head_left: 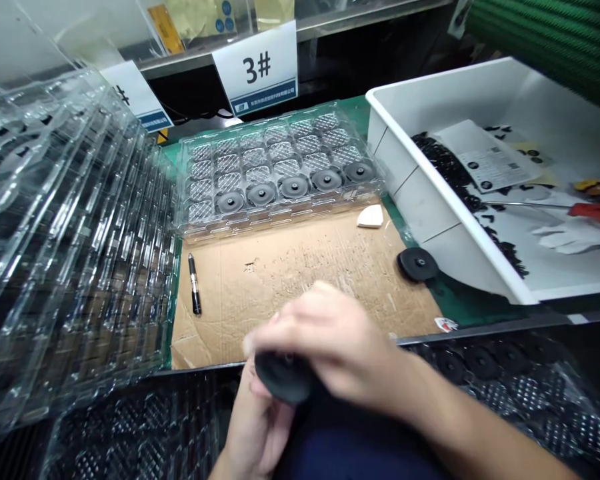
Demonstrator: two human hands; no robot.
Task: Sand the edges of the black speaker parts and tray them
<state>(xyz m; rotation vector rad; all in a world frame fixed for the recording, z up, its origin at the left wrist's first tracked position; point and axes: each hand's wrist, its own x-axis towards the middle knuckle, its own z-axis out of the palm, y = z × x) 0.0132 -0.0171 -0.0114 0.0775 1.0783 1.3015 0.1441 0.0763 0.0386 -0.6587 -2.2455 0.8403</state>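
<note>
A green-matted worktop [467,303], with a white plastic bin [420,200] at the right side and a cardboard sheet [300,280] in the middle, under a clear blister tray [275,223] of black discs. Past the worktop's near edge, a black rubber disc [283,377] grasped between both hands, seen nearly edge-on: right hand [325,340] curved over the top, left hand [255,427] supporting from below, flat face tilted downward.
</note>
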